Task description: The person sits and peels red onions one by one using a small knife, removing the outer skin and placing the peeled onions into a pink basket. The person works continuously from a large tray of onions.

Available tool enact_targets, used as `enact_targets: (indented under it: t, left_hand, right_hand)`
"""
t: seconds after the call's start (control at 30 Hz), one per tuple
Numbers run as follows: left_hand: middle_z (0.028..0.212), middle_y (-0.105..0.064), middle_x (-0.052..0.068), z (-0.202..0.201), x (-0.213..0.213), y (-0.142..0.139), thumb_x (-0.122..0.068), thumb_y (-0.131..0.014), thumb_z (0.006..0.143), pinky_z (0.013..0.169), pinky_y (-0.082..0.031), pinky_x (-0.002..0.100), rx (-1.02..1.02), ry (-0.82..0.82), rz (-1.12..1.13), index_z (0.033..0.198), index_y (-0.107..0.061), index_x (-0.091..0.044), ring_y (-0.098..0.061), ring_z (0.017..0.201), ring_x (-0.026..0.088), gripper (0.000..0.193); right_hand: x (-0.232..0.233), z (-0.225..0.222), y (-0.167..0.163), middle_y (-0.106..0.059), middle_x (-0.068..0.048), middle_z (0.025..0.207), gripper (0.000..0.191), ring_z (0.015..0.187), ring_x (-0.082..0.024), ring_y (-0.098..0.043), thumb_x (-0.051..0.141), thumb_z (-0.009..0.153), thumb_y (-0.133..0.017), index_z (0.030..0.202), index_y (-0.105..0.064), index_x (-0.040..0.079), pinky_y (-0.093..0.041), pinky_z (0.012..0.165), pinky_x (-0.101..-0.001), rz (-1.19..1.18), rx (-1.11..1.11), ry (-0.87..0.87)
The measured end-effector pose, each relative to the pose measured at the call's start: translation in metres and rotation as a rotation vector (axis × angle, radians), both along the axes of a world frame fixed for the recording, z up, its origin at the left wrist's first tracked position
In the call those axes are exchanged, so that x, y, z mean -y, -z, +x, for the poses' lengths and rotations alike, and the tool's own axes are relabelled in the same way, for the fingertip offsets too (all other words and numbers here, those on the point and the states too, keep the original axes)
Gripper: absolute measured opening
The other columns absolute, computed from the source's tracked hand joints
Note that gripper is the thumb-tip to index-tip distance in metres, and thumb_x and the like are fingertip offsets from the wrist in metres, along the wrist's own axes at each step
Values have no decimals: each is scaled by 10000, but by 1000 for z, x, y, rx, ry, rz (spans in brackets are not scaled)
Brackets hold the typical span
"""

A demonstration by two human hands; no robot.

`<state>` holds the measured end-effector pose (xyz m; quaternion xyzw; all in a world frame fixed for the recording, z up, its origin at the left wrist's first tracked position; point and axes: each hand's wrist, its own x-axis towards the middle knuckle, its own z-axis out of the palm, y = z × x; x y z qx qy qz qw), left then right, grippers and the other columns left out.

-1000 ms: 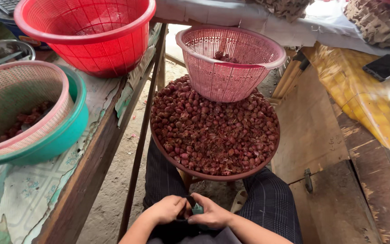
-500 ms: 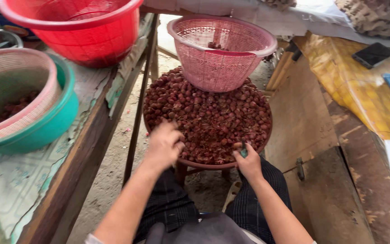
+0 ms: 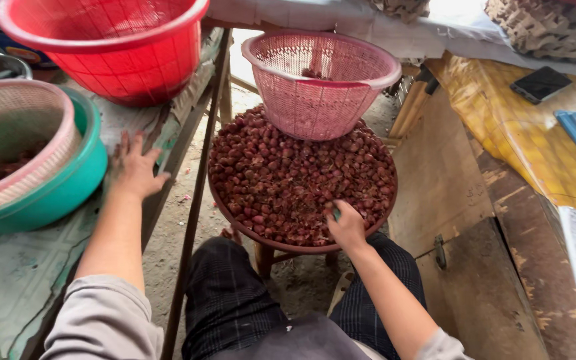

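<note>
Since half a second ago my left hand has swung off the pile toward the left of the frame and now lies open, fingers spread, flat on the worn table, just beside the green bowl with its pale pink basket. My right hand rests low on the heap of small reddish shallots at centre, curled around a small greenish thing I cannot identify. Those fill a round tray above my knees, a pink colander sitting on its far side. I see a red basket at upper left, dirt floor below, yellow patterned cloth and a dark phone at upper right.
</note>
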<state>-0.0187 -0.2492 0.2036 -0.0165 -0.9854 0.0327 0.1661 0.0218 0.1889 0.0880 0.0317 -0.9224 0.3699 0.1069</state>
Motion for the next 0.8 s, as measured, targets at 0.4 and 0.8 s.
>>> enact_targets:
  t: [0.4, 0.8]
  left_hand:
    - [1683, -240, 173, -5, 2, -1, -666, -797, 724, 1260, -116, 588, 132, -75, -71, 1399, -642, -318, -96, 1565, 479, 775]
    - [1348, -607, 147, -46, -145, 22, -342, -774, 895, 1109, -438, 498, 420, 325, 32, 1244, -714, -183, -563, 1288, 334, 388]
  right_hand:
    - [18, -39, -32, -598, -117, 1325, 432, 1131, -309, -646, 250, 918, -748, 1312, -628, 120, -584, 863, -447, 494, 267, -78]
    - [5, -49, -11, -583, -238, 1325, 601, 1174, -347, -563, 320, 1051, -781, 1433, -512, -58, -511, 847, -459, -203, 13, -99]
